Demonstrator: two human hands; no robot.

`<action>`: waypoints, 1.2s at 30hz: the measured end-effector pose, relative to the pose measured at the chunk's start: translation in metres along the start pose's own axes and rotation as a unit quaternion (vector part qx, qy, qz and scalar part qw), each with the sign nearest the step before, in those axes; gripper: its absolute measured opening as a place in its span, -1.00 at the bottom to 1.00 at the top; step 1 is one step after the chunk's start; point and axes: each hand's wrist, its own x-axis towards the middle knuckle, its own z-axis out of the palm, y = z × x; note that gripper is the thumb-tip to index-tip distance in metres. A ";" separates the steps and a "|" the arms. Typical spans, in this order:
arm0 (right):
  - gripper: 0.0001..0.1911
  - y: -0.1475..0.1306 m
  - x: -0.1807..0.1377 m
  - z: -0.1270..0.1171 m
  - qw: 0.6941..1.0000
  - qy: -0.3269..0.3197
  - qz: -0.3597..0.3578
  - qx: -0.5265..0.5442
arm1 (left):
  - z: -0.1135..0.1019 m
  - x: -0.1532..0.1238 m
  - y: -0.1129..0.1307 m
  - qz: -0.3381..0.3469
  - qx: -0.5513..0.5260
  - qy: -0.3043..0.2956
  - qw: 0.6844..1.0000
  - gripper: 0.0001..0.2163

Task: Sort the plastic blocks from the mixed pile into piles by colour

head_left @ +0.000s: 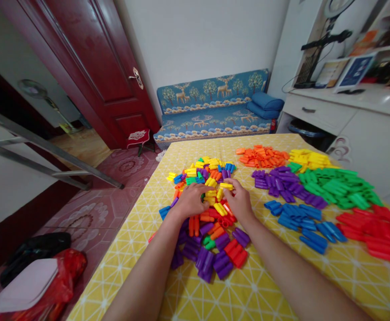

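A mixed pile of tube-shaped plastic toy pieces (204,261) in several colours lies in front of me, many shaped like joined tubes with rounded ends. My left hand (192,200) rests over the pile's middle, with yellow tube pieces (210,194) between its thumb and index finger; its other fingers are hidden. Just to the right, my right hand (239,201) pinches a yellow tube piece (226,186) at thumb and fingertips. Another yellow piece (220,208) lies below, between the hands. Purple, red and orange pieces spread toward me.
Single-colour heaps sit on the right: orange (263,157), yellow (310,159), purple (277,182), green (340,187), blue (295,217) and red (375,232). A yellow patterned cloth (128,272) covers the table. Behind it stands a blue sofa (201,121); a white cabinet (358,129) is at right.
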 end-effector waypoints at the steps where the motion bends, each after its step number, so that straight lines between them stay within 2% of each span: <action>1: -0.69 0.001 0.000 0.000 0.999 -0.005 -0.016 -0.044 | 0.000 0.001 0.000 -0.005 -0.001 0.002 1.000 -0.51; 4: -0.67 0.000 0.000 -0.001 0.988 -0.021 -0.054 -0.143 | 0.003 0.003 -0.003 -0.016 -0.014 0.014 1.000 -0.56; 6: -0.63 0.000 -0.001 -0.003 0.983 -0.041 -0.071 -0.162 | 0.006 0.003 -0.004 -0.019 -0.026 0.032 0.999 -0.59; 12: -0.54 0.004 0.001 -0.004 0.982 -0.090 -0.137 -0.096 | 0.017 0.003 -0.003 0.003 -0.020 0.081 0.997 -0.58; 15: -0.57 0.002 0.000 -0.002 0.981 -0.082 -0.161 -0.065 | 0.018 0.003 -0.003 0.025 -0.037 0.093 0.995 -0.57; 20: -0.71 -0.012 -0.002 -0.001 0.980 -0.036 -0.193 -0.018 | 0.019 0.004 -0.003 0.027 -0.146 0.133 0.980 -0.64; 24: -0.81 -0.017 -0.004 -0.002 0.985 0.010 -0.165 0.041 | 0.018 0.004 -0.002 0.004 -0.216 0.162 0.963 -0.69; 27: -0.77 -0.016 -0.003 -0.003 0.988 0.023 -0.048 0.146 | 0.019 0.004 -0.003 -0.012 -0.234 0.170 0.957 -0.70; 29: -0.73 -0.015 0.001 -0.004 0.965 0.036 0.045 0.257 | 0.020 0.004 -0.004 -0.015 -0.240 0.177 0.954 -0.71; 30: -0.73 -0.015 0.003 -0.006 0.941 0.049 0.085 0.324 | 0.020 0.004 -0.005 -0.015 -0.238 0.179 0.954 -0.72; 32: -0.76 -0.016 0.010 -0.012 0.874 0.068 0.157 0.454 | 0.022 0.004 -0.005 -0.015 -0.220 0.179 0.959 -0.72; 34: -0.81 -0.018 0.016 -0.019 0.805 0.058 0.222 0.547 | 0.022 0.003 -0.006 -0.018 -0.193 0.175 0.965 -0.72; 36: -0.84 -0.020 0.021 -0.026 0.759 0.041 0.261 0.595 | 0.022 0.003 -0.005 -0.019 -0.178 0.171 0.969 -0.72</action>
